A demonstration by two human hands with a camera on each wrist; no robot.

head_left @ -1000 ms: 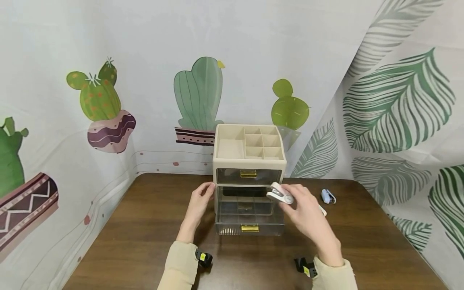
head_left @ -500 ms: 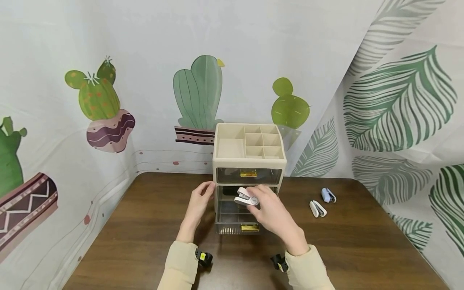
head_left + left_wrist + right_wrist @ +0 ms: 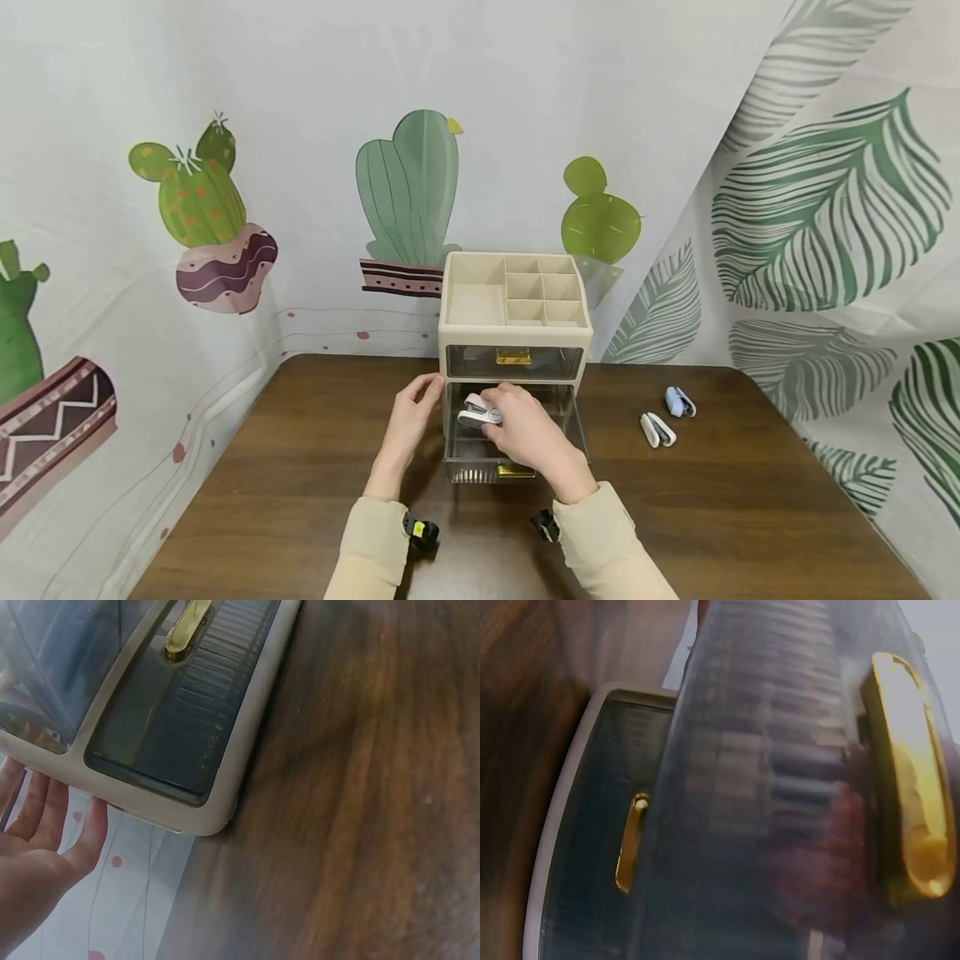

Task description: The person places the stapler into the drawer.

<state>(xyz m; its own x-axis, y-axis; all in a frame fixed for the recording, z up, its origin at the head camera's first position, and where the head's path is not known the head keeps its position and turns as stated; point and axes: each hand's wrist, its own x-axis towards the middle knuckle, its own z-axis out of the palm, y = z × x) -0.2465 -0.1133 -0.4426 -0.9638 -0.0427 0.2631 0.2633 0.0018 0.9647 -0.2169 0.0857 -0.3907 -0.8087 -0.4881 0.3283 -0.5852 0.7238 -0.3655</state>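
Note:
A cream desktop organizer point(image 3: 517, 336) stands at the back of the table, its clear middle drawer point(image 3: 469, 473) pulled out. Over the left part of that drawer, my right hand point(image 3: 528, 433) holds a small white stapler point(image 3: 480, 410) between thumb and fingers. How deep it sits in the drawer I cannot tell. The right wrist view shows the drawer's gold handle point(image 3: 913, 772) close up, with a blurred hand shape behind the clear front. My left hand point(image 3: 408, 421) rests its fingertips on the organizer's left side; the left wrist view shows these fingers point(image 3: 90, 836) fairly straight against it.
To the right on the table point(image 3: 735, 500) lie another white stapler point(image 3: 657, 430) and a light blue stapler point(image 3: 680, 402). The top drawer point(image 3: 480, 363) is closed, and the organizer's top has several compartments. A patterned cloth point(image 3: 510, 83) hangs behind the table.
My right hand has carried the white stapler leftward from the organizer's right side and lowered it over the open drawer. The white stapler on the table is now fully visible. My left hand stays put.

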